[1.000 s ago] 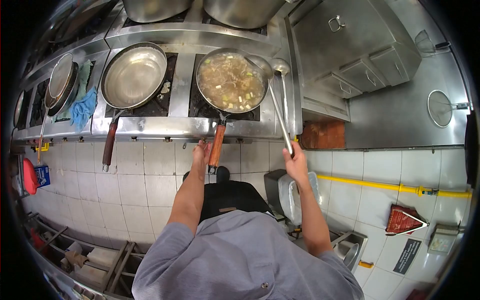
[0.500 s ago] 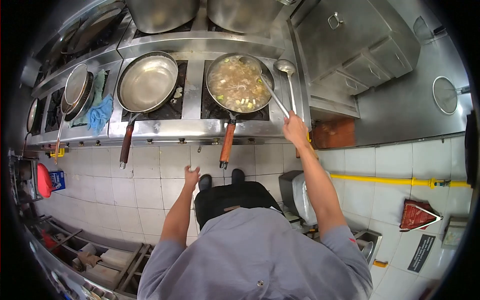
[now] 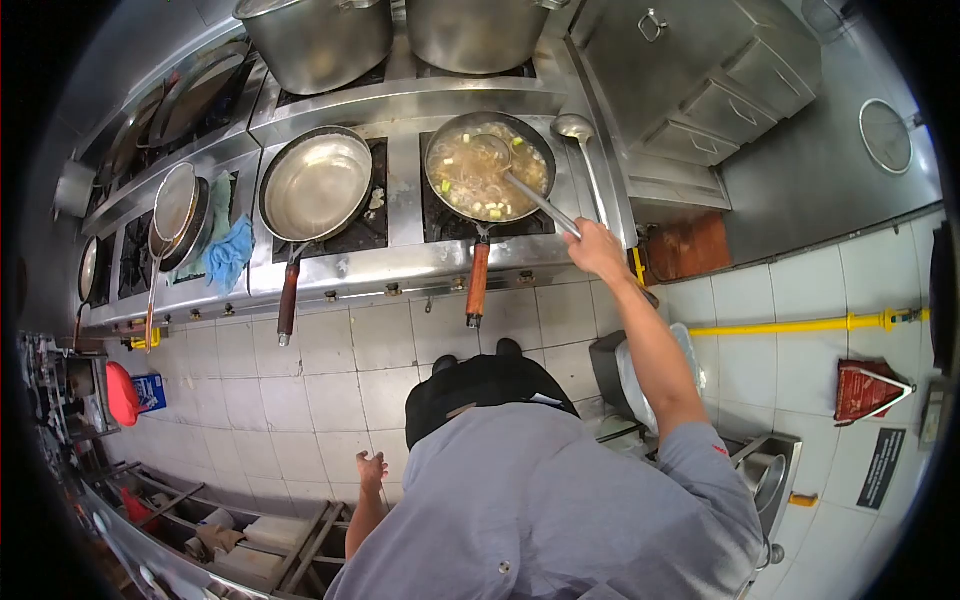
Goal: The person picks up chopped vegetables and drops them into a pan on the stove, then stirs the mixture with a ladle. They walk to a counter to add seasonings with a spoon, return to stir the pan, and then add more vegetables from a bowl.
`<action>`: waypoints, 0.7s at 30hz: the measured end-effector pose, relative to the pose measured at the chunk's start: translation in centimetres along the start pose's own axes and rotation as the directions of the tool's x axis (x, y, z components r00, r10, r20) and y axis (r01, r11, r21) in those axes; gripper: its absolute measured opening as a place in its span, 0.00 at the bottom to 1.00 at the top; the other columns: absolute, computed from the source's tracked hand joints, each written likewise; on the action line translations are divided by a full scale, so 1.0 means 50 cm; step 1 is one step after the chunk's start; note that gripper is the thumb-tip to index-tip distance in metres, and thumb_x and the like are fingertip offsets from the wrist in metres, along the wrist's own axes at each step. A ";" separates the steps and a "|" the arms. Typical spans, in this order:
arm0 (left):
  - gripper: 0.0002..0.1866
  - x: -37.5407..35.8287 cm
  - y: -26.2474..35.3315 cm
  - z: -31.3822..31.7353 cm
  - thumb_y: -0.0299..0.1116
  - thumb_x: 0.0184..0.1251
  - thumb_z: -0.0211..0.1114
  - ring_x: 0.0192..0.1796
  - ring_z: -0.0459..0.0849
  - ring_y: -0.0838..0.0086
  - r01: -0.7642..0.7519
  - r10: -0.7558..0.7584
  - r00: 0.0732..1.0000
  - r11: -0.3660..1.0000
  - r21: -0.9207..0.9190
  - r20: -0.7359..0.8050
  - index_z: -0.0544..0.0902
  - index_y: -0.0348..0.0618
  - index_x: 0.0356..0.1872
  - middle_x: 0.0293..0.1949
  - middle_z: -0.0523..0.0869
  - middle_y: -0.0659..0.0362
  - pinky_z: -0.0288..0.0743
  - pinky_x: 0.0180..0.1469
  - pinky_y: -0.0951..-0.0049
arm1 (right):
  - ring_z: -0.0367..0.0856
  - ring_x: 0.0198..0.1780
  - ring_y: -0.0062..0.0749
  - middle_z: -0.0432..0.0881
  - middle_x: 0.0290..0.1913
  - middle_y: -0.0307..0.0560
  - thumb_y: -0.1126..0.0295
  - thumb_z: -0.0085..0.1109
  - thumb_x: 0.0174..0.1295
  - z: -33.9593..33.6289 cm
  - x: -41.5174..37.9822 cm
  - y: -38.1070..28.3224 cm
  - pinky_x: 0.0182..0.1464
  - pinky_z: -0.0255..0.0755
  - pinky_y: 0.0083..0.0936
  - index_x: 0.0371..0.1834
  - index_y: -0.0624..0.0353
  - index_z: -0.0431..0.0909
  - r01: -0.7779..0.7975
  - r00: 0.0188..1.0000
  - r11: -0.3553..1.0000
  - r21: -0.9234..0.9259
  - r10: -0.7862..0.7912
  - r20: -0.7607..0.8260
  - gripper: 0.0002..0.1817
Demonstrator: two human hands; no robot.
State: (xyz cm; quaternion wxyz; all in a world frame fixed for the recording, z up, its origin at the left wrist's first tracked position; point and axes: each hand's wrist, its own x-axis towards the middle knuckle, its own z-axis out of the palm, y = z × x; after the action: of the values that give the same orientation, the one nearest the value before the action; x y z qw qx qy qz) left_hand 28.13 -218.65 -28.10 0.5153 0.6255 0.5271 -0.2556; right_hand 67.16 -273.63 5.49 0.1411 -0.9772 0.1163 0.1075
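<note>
My right hand (image 3: 598,250) is closed round the long handle of a ladle (image 3: 543,204). The ladle's bowl sits partly sunk in a brothy stew (image 3: 478,188) with pale and green cubes. That stew fills a frying pan (image 3: 478,278) with a wooden handle, standing on the right front burner. Down by my left side, my left hand (image 3: 371,468) hangs over the floor with its fingers apart and nothing in it. A second ladle (image 3: 573,127) lies on the steel stove top just right of the pan.
Left of the stew stands another pan (image 3: 316,185) with nothing in it. Farther left are a strainer (image 3: 176,200) and a blue cloth (image 3: 230,252). Two large pots (image 3: 315,45) stand behind. A bin (image 3: 615,370) and a yellow pipe (image 3: 770,328) are at my right.
The ladle's bowl has moved left and toward the pan's middle, still in my right hand. My left hand has dropped back toward my body. The view has shifted slightly.
</note>
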 end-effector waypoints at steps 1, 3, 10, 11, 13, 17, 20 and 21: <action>0.34 -0.014 0.010 0.000 0.28 0.62 0.65 0.32 0.83 0.68 -0.002 0.002 1.000 1.000 -0.003 0.012 0.58 0.41 0.67 0.37 0.81 0.49 0.76 0.25 0.69 | 0.82 0.49 0.61 0.84 0.42 0.64 0.59 0.57 0.66 0.001 -0.006 0.005 0.52 0.74 0.51 0.46 0.63 0.79 0.025 1.000 0.999 -0.024 -0.025 -0.015 0.17; 0.33 -0.025 0.044 0.009 0.28 0.63 0.65 0.33 0.83 0.68 -0.042 0.040 0.998 0.999 0.026 0.047 0.59 0.40 0.67 0.41 0.81 0.49 0.76 0.26 0.69 | 0.82 0.48 0.61 0.84 0.40 0.64 0.60 0.57 0.66 -0.015 -0.030 -0.001 0.51 0.73 0.51 0.46 0.63 0.79 0.009 0.999 1.000 -0.023 -0.010 -0.036 0.16; 0.32 0.004 0.167 0.004 0.27 0.65 0.66 0.32 0.82 0.74 -0.250 0.235 0.959 0.964 0.088 0.159 0.59 0.41 0.67 0.40 0.81 0.51 0.75 0.26 0.71 | 0.83 0.42 0.62 0.84 0.38 0.62 0.64 0.60 0.63 -0.063 -0.104 -0.019 0.45 0.75 0.52 0.42 0.64 0.77 0.046 0.975 0.994 -0.103 -0.067 -0.211 0.13; 0.32 0.016 0.180 -0.003 0.27 0.65 0.66 0.33 0.82 0.73 -0.260 0.240 0.957 0.959 0.110 0.165 0.59 0.42 0.67 0.41 0.81 0.51 0.76 0.28 0.71 | 0.83 0.41 0.61 0.84 0.37 0.62 0.64 0.60 0.63 -0.066 -0.110 -0.020 0.44 0.75 0.51 0.41 0.64 0.77 0.047 0.970 0.991 -0.129 -0.076 -0.229 0.13; 0.32 0.037 0.204 -0.018 0.28 0.66 0.65 0.35 0.83 0.72 -0.277 0.250 0.952 0.949 0.151 0.175 0.59 0.45 0.68 0.44 0.80 0.52 0.79 0.32 0.69 | 0.84 0.39 0.60 0.84 0.36 0.61 0.65 0.61 0.62 -0.072 -0.116 -0.021 0.42 0.76 0.50 0.41 0.64 0.77 0.051 0.960 0.982 -0.182 -0.099 -0.263 0.12; 0.32 0.063 0.231 -0.047 0.26 0.65 0.65 0.31 0.81 0.73 -0.292 0.271 0.953 0.941 0.174 0.135 0.59 0.41 0.67 0.41 0.81 0.51 0.74 0.24 0.73 | 0.84 0.38 0.58 0.84 0.35 0.60 0.68 0.61 0.62 -0.068 -0.114 -0.018 0.39 0.77 0.49 0.41 0.63 0.77 0.078 0.911 0.966 -0.248 -0.170 -0.375 0.10; 0.32 0.072 0.233 -0.063 0.27 0.65 0.65 0.31 0.81 0.74 -0.270 0.248 0.959 0.946 0.181 0.135 0.60 0.41 0.67 0.41 0.80 0.52 0.74 0.24 0.74 | 0.85 0.39 0.58 0.84 0.37 0.60 0.69 0.61 0.61 -0.052 -0.088 -0.015 0.40 0.77 0.48 0.39 0.63 0.78 0.065 0.916 0.966 -0.251 -0.158 -0.369 0.09; 0.32 0.074 0.233 -0.068 0.27 0.65 0.66 0.31 0.81 0.74 -0.260 0.239 0.962 0.949 0.179 0.133 0.60 0.41 0.66 0.40 0.80 0.52 0.74 0.24 0.74 | 0.84 0.39 0.58 0.84 0.37 0.61 0.68 0.61 0.61 -0.038 -0.073 -0.006 0.41 0.77 0.49 0.38 0.64 0.78 0.064 0.925 0.971 -0.230 -0.144 -0.351 0.09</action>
State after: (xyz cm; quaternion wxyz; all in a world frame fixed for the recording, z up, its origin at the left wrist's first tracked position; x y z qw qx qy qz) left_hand 39.28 -213.05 -25.78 0.5080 0.7196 0.3872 -0.2724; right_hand 64.10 -273.23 8.24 0.0163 -0.9944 0.0759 -0.0715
